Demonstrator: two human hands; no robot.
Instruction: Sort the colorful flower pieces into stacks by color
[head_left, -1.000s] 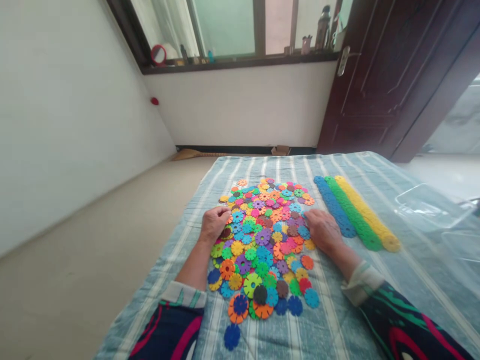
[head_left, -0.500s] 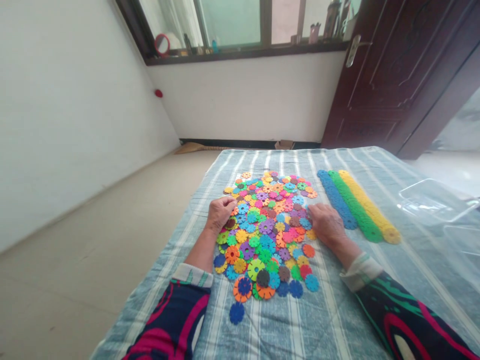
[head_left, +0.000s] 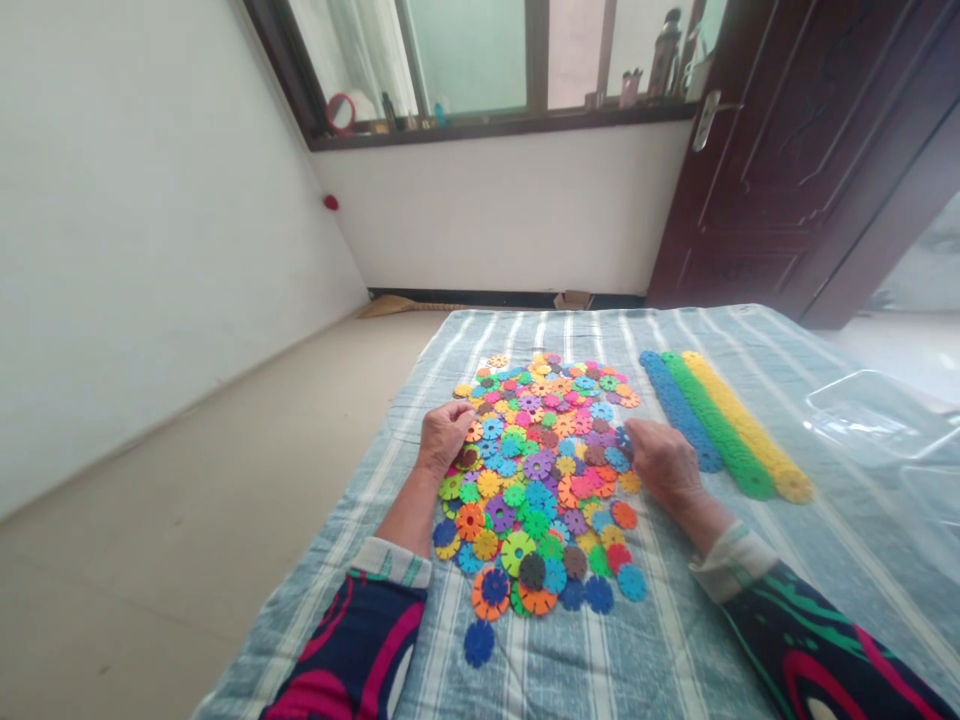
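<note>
A pile of colourful notched plastic snowflake discs [head_left: 536, 465] spreads over the striped cloth. My left hand [head_left: 445, 436] is at the pile's left edge, thumb and fingers pinched together; whatever they may hold is hidden. At the right edge is my right hand [head_left: 664, 462], its fingers curled closed. A dark blue disc [head_left: 622, 437] shows at those fingertips, partly covered by them. Beyond my right hand lie three long rows of overlapping discs: a blue row [head_left: 679, 410], a green row [head_left: 716, 425] and a yellow row [head_left: 750, 425]. One loose dark blue disc [head_left: 479, 643] sits nearest me.
Clear plastic containers [head_left: 877, 385] stand at the right side of the cloth-covered table [head_left: 360, 640]. A window sill [head_left: 495, 128] with small items and a dark red door [head_left: 780, 170] are behind. A broom [head_left: 390, 305] lies on the floor past the table.
The whole view has shifted slightly, so everything sits a little lower and to the right. A dark blue disc now shows at my right fingertips. My left hand stays at the pile's edge.
</note>
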